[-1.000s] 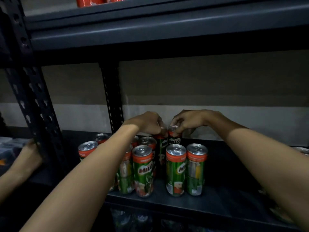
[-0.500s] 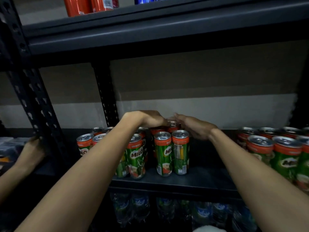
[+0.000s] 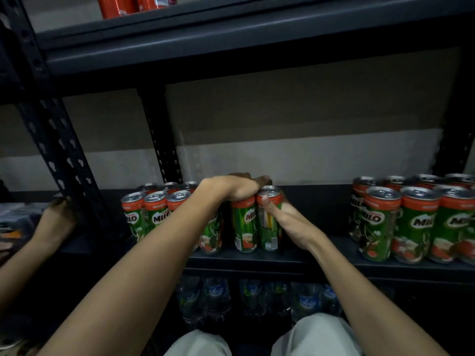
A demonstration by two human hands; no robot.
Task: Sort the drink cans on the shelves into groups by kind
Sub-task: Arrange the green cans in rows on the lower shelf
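Two hands on the middle cluster of Milo cans

Nearest, water bottles [image 3: 218, 296] fill the lower shelf. On the middle shelf [image 3: 321, 258], the right hand [image 3: 280, 214] presses flat against one can [image 3: 267, 222]; the left hand [image 3: 239, 187] cups the tops. Left group [image 3: 154, 211] shows six tops; right group [image 3: 411, 222] at least seven. Two red cans [image 3: 133, 5] stand above.

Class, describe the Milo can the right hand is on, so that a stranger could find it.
Find the middle shelf and its left cluster of green Milo cans. The can is at the cluster's front right corner. It alone has the right hand against its side, thumb on its front.
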